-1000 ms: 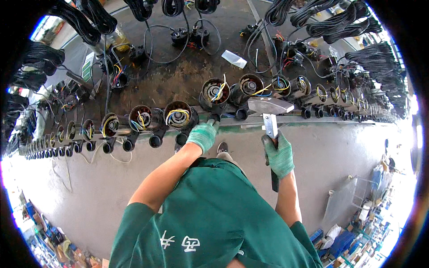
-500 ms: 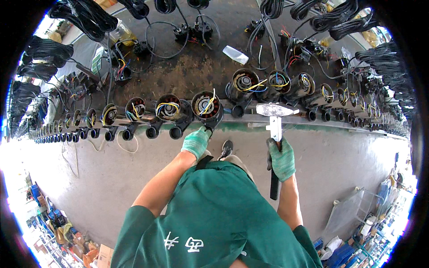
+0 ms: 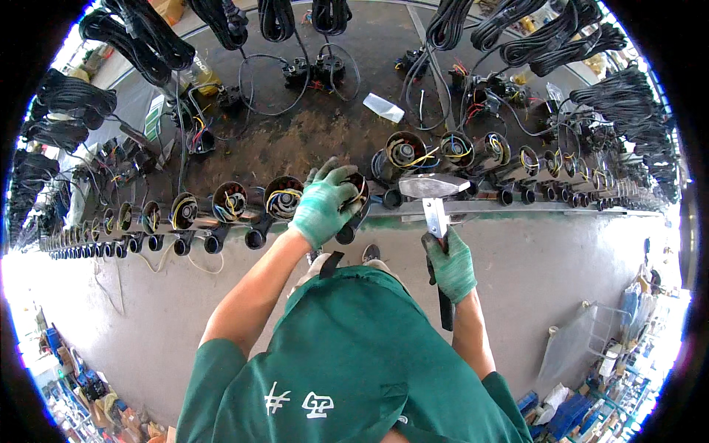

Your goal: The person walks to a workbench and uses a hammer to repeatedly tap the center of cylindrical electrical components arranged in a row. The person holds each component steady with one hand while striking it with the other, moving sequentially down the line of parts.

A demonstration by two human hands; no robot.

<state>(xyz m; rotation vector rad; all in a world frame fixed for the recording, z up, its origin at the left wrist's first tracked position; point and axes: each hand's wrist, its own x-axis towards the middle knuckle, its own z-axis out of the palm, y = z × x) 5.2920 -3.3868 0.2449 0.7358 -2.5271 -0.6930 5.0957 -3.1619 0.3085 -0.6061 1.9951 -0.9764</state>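
My gloved left hand point(image 3: 322, 205) lies over a black cylindrical motor housing point(image 3: 360, 193), its fingers bent across the top and hiding much of the open end. Below the hand, the housing's round side stub points toward me. In my gloved right hand point(image 3: 452, 267) is a hammer point(image 3: 434, 187), gripped by its dark handle and held upright. Its metal head is level with the housings, to the right of the one under my left hand. Just behind the hammer head stands another housing point(image 3: 403, 150) with copper-coloured windings and yellow and blue wires in its open end.
Similar housings line the bench edge on both sides. Bundled black cables point(image 3: 277, 18) hang above the dark bench point(image 3: 295, 129), with wired black parts point(image 3: 329, 70) behind. A clear plastic piece point(image 3: 383, 108) lies there. A wheeled frame point(image 3: 572, 343) stands on the floor at right.
My left hand has moved up from the housing's lower stub onto its top. The right hand and hammer have shifted slightly left, and the view has shifted a little.
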